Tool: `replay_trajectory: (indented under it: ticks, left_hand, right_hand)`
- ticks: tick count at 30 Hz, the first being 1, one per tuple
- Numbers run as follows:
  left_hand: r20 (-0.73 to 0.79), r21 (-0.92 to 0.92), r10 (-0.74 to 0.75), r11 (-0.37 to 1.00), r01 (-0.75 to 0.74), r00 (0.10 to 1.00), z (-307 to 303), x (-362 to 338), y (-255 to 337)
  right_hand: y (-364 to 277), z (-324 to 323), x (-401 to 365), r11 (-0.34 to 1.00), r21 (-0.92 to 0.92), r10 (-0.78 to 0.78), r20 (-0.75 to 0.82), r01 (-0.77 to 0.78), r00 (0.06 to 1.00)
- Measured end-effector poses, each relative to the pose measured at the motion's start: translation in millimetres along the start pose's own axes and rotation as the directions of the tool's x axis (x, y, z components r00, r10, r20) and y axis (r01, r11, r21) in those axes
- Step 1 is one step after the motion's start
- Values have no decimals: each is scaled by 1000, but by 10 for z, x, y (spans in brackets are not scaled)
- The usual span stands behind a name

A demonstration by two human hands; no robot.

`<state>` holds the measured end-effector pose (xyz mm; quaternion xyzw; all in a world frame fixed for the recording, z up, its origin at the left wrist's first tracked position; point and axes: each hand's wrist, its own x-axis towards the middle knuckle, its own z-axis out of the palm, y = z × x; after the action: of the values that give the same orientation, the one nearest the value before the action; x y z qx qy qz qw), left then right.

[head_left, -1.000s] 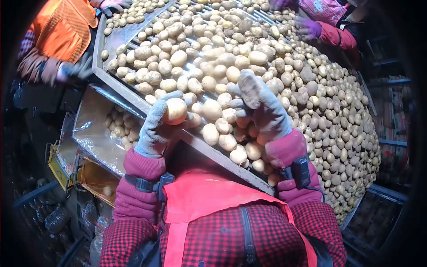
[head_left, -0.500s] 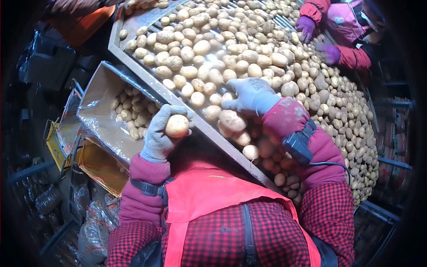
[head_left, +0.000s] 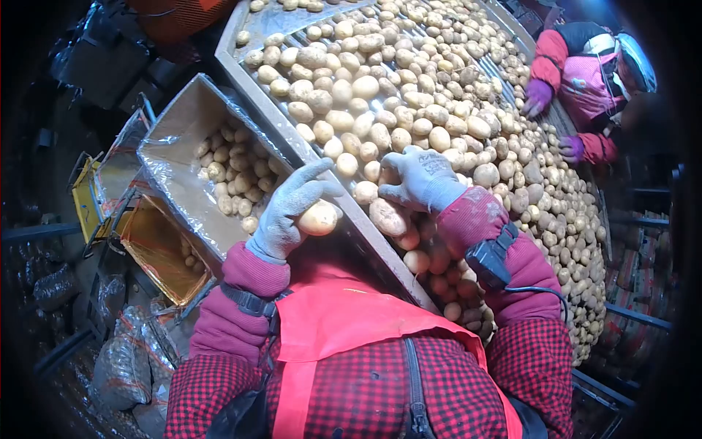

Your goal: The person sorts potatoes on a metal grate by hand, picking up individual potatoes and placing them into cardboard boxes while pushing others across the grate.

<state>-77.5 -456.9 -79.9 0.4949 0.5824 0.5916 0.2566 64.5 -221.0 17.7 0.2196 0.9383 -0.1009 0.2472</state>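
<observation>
In the head view my left hand (head_left: 289, 216), in a pale grey glove, holds a potato (head_left: 318, 218) beside the table's metal rim. Its upper fingers stretch out over the rim while the potato rests against the palm side. My right hand (head_left: 426, 181), gloved alike, is over the potatoes on the sorting table. Thumb and forefinger are bent and apart, with a gap between them and no potato visible there. Close to its fingertips lie a small round potato (head_left: 365, 192) and a larger brownish potato (head_left: 387, 217).
The metal rim (head_left: 322, 172) runs diagonally along the table. Left of it stands a plastic-lined carton (head_left: 172, 121) with potatoes inside, and below that a yellow-lined crate (head_left: 153, 252). Across the table another person's purple-gloved hands (head_left: 539, 97) work. An orange container (head_left: 179, 18) is at upper left.
My left hand has moved right with its potato, its upper fingers now straightened. My right hand has shifted slightly right and down. The view has turned, and the other person's hands have moved apart.
</observation>
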Motion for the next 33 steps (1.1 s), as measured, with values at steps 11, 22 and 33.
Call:
replay_trajectory:
  ticks: [11, 22, 33]
  left_hand:
    - [-570, -480, -570, 815, 324, 591, -789, -473, -571]
    - [-355, -2, -217, 973, 231, 910, -869, -818, -310]
    - [222, -719, -512, 489, 494, 830, 59, -123, 445]
  right_hand:
    - [-88, 204, -107, 1000, 4, 24, -182, -24, 983]
    - [28, 141, 37, 925, 370, 144, -113, -93, 983]
    - [-619, 2, -451, 501, 803, -105, -312, 322, 944]
